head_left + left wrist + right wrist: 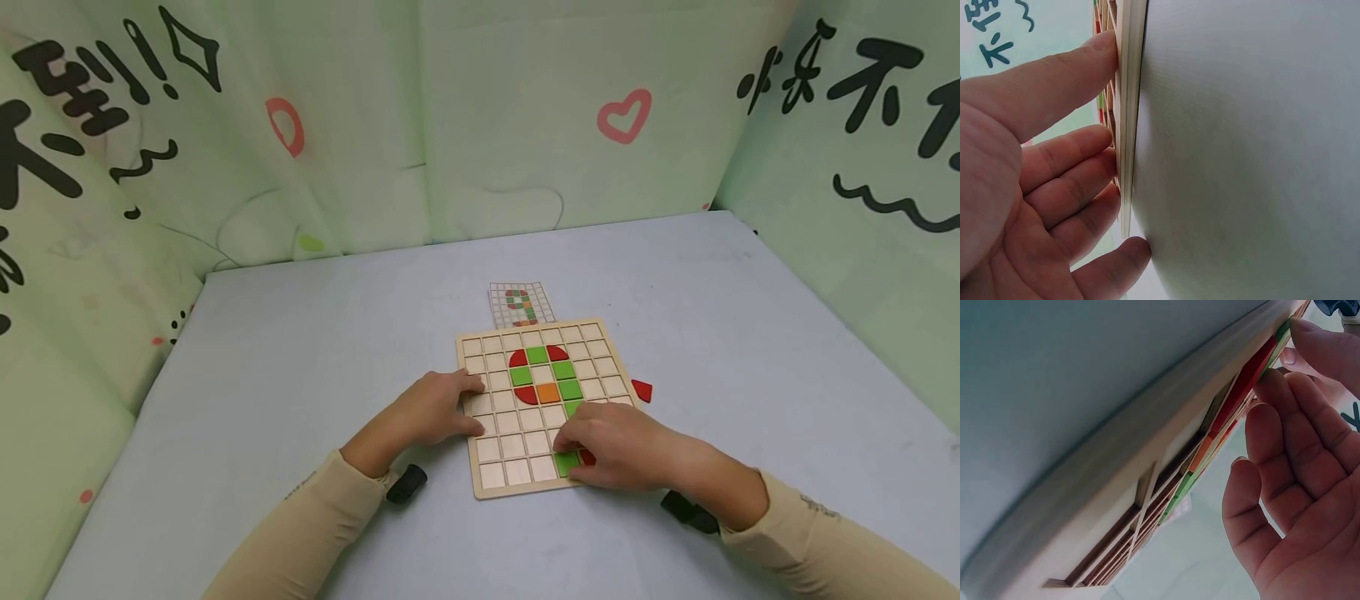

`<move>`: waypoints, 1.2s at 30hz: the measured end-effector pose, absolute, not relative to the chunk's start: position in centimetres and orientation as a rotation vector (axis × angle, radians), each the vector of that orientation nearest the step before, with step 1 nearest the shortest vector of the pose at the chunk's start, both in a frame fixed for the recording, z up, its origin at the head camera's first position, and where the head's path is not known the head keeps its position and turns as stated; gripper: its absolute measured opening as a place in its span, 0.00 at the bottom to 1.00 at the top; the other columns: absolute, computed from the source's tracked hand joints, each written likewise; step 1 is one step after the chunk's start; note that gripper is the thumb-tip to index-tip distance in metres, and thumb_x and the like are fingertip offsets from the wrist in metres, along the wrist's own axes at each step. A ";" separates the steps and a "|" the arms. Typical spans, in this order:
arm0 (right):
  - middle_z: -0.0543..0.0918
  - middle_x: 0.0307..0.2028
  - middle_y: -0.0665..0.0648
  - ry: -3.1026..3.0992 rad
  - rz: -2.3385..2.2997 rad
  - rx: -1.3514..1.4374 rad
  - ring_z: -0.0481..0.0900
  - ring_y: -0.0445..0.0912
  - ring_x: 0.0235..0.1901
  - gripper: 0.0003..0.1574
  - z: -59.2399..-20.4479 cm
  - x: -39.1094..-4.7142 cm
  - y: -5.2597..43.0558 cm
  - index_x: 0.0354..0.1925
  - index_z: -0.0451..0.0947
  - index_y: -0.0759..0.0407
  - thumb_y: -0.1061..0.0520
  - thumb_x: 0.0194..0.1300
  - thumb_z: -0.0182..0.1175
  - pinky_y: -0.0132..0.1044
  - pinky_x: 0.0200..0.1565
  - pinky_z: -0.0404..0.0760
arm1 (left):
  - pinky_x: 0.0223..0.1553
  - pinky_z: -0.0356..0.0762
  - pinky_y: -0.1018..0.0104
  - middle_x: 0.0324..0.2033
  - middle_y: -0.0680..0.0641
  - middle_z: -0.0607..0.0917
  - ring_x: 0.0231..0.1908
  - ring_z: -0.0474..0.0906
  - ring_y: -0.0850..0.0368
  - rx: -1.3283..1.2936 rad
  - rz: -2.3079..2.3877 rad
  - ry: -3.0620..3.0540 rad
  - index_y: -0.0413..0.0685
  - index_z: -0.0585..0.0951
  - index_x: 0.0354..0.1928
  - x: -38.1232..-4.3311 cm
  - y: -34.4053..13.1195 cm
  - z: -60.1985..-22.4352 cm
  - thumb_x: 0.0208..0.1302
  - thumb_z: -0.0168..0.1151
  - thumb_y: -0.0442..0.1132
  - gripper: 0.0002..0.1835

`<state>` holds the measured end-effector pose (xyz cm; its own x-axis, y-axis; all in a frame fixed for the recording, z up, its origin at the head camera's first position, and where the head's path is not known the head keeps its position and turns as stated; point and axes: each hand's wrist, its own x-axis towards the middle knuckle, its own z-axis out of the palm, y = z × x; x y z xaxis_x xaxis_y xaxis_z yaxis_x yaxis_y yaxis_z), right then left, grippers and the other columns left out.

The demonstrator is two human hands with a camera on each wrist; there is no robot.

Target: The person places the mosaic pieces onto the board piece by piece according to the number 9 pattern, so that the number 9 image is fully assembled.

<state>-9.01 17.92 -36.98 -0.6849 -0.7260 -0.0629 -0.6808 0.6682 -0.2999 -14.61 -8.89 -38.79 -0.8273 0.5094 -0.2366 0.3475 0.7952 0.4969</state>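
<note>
A square wooden grid board lies on the table with red, green and orange tiles in some of its cells. My left hand rests at the board's left edge, thumb and fingers spread over the rim; in the left wrist view the thumb touches the board's side. The right hand reaches over the lower right part. Its thumb and forefinger pinch a green tile at a front-row cell, beside a red tile partly hidden by the hand. In the right wrist view, that green tile shows between the fingertips.
A small pattern card with a printed grid lies behind the board, its near end against the board's far edge. One loose red piece sits just right of the board. Printed curtains hang around the white table.
</note>
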 end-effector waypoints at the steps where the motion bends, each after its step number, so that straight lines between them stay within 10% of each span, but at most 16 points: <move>1: 0.79 0.34 0.40 2.703 -0.382 -1.152 0.73 0.37 0.36 0.11 -37.0 -9.0 17.9 0.40 0.86 0.50 0.53 0.57 0.73 0.36 0.39 0.76 | 0.60 0.71 0.54 0.63 0.46 0.78 0.62 0.73 0.45 0.650 0.626 2.624 0.46 0.80 0.62 -14.6 -8.9 -38.8 0.58 0.76 0.44 0.30; 36: 0.83 0.43 0.50 2.822 -0.532 -0.858 0.78 0.48 0.41 0.20 -33.5 -11.3 21.7 0.51 0.82 0.57 0.54 0.62 0.70 0.44 0.41 0.79 | 0.64 0.68 0.54 0.65 0.46 0.77 0.67 0.68 0.44 0.657 0.618 2.620 0.45 0.79 0.63 -14.7 -8.9 -38.9 0.59 0.75 0.44 0.30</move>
